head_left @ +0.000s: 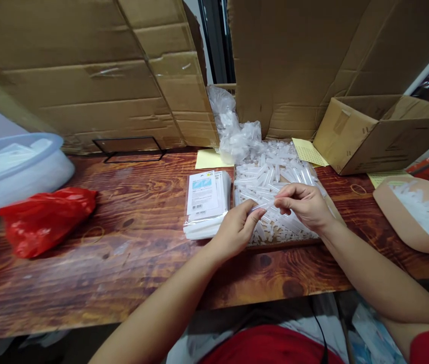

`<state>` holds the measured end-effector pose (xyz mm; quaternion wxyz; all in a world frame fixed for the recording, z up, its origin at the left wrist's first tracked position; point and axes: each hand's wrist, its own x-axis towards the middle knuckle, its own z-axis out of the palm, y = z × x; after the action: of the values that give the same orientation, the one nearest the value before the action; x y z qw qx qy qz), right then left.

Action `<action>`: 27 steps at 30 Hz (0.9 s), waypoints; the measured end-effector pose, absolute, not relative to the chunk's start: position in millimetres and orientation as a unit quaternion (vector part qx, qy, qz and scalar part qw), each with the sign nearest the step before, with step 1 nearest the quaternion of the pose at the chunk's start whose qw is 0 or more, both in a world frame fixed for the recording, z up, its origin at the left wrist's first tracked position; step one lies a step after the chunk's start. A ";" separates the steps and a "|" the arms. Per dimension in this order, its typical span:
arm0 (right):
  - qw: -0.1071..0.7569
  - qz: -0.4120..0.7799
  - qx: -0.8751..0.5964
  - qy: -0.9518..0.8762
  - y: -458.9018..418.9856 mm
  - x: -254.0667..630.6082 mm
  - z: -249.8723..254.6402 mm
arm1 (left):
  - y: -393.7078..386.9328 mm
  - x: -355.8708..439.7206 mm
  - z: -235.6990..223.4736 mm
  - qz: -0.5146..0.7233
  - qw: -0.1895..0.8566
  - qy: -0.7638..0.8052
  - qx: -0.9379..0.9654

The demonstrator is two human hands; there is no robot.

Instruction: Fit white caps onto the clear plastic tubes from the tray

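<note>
Between my two hands is a clear plastic strip (265, 206), held above a shallow cardboard tray (290, 244). My left hand (239, 225) is closed on its left end. The fingertips of my right hand (303, 205) pinch together at its right end. Many similar clear pieces (254, 174) lie loose in the tray; whether they are tubes or flat sleeves I cannot tell. Left of the tray, close to my left hand, sits a stack of clear packets (206, 202) with white printed labels.
A red plastic bag (49, 220) and a pale blue basin (17, 172) stand at the left. Crumpled clear bags (233, 126) lie behind the tray. At the right are an open cardboard box (358, 134) and a tan container (392, 217) with white pieces. A black wire stand (131, 151) is at the back.
</note>
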<state>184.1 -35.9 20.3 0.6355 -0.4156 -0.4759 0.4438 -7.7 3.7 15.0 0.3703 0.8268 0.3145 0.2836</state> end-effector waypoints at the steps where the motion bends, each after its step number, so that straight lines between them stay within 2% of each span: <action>1: 0.630 0.458 -0.420 -0.466 -36.0 182.5 19.6 | 3.8 -7.7 13.6 0.288 0.368 0.315 0.826; 5: 0.603 0.494 -0.437 -0.449 -38.0 178.1 21.3 | 2.6 -4.8 9.9 0.299 0.356 0.322 0.825; 8: 0.567 0.468 -0.446 -0.511 -39.3 187.5 29.8 | -1.0 3.8 9.3 0.332 0.368 0.325 0.805; 10: 0.547 0.403 -0.462 -0.570 -37.5 202.3 35.3 | -2.9 9.8 8.9 0.370 0.375 0.328 0.784; 12: 0.522 0.279 -0.510 -0.625 -33.3 220.6 37.0 | -2.9 12.5 7.1 0.403 0.369 0.341 0.765; 14: 0.443 0.149 -0.565 -0.680 -27.7 236.9 33.9 | -0.7 11.0 3.8 0.417 0.358 0.362 0.753; 16: 0.315 0.079 -0.599 -0.732 -22.4 245.9 27.3 | 2.6 7.0 -0.1 0.415 0.348 0.377 0.751; 19: 0.149 0.061 -0.635 -0.756 -17.9 244.1 16.3 | 5.1 2.4 -4.7 0.410 0.327 0.380 0.762; 21: 0.100 0.053 -0.654 -0.748 -17.3 238.2 11.4 | 4.2 2.1 -6.2 0.400 0.315 0.369 0.777; 24: 0.078 0.049 -0.654 -0.751 -18.1 233.2 9.3 | 1.9 4.2 -7.4 0.380 0.309 0.348 0.799; 27: 0.127 0.053 -0.629 -0.765 -18.4 235.9 10.9 | 2.2 5.7 -8.1 0.372 0.311 0.344 0.804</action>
<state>235.9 -18.4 10.9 0.1271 -0.6295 -0.7647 0.0532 5.7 2.2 -8.1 0.3114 0.8041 0.3436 0.3720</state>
